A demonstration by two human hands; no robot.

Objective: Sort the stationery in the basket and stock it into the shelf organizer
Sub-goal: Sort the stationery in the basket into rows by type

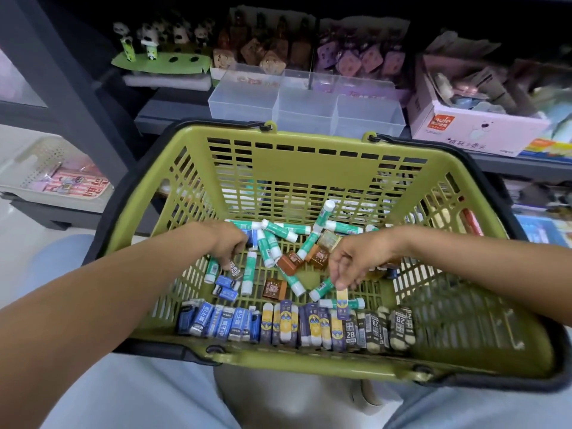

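Note:
A green basket (312, 144) rests on my lap. Along its near wall stands a sorted row of blue erasers (216, 323), yellow-and-purple erasers (309, 326) and black 2B erasers (383, 329). Loose on its floor lie several green-and-white glue sticks (269, 246), brown erasers (289, 264) and a few blue erasers (227, 287). My left hand (227, 246) pinches a black 2B eraser (236, 270) at its fingertips. My right hand (351, 263) points down and pinches the top of a yellow-and-purple eraser (342, 300) above the row. The clear shelf organizer (241, 103) stands behind the basket, its compartments holding nothing.
On the shelf behind the organizer are panda figures (148, 35) on a green stand, and brown and purple packaged items. A pink-and-white carton (476, 125) sits to the right. A white crate (40, 168) stands low at the left.

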